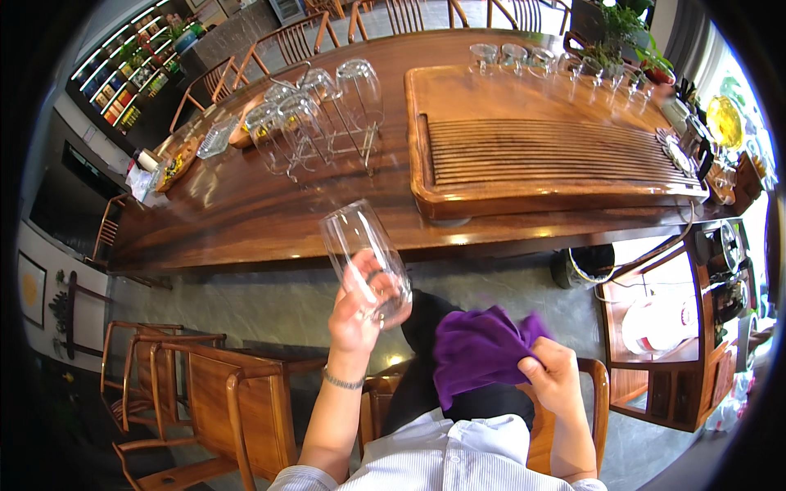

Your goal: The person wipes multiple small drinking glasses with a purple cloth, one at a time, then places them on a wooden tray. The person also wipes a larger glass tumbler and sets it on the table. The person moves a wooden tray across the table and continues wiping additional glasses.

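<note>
A tall clear drinking glass (359, 236) is gripped near its base by my left hand (362, 301), its mouth tilted up and toward the table. My right hand (556, 371) clutches a purple cloth (479, 350) by one edge; the rest hangs loose above my lap, apart from the glass. Beyond the held glass, a metal rack (368, 147) stands on the wooden table (295, 227). Several upturned glasses (359, 86) hang on its prongs.
A slatted wooden tea tray (552, 153) fills the table's right side, with several small glass cups (514, 56) along its far edge. Wooden dishes (178, 162) lie at the left. Chairs (239, 399) stand to my left, a bin (583, 267) and a low cabinet (663, 380) to my right.
</note>
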### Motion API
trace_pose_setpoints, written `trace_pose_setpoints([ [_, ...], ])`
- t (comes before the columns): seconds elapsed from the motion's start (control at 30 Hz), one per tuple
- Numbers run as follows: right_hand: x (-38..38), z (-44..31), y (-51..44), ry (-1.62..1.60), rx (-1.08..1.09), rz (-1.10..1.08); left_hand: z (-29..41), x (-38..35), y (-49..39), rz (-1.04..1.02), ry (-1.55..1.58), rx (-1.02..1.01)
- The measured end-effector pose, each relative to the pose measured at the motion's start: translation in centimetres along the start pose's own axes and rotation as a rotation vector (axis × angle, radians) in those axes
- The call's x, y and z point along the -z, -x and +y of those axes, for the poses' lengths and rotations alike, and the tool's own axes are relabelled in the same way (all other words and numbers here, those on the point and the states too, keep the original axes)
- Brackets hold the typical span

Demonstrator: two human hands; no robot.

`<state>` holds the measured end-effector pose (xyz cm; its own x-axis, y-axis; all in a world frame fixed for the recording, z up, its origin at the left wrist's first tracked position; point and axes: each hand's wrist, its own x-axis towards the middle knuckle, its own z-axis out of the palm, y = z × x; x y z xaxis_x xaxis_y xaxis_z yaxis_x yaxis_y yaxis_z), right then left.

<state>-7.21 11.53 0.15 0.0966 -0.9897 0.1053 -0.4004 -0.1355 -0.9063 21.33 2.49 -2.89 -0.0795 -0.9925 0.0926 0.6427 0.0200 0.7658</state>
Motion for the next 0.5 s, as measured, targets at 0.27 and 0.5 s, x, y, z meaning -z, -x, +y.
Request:
trace_pose_setpoints([
  [0.27,-2.1,0.0,-0.1,-0.17,0.007,0.21,-2.0,-1.7,4.6,-0.071,0.571,0.321],
  [0.5,0.1,0.4,1.7,0.535,0.026,0.36,-4.4,-4.2,5.7,-0.111,0.667,0.408],
])
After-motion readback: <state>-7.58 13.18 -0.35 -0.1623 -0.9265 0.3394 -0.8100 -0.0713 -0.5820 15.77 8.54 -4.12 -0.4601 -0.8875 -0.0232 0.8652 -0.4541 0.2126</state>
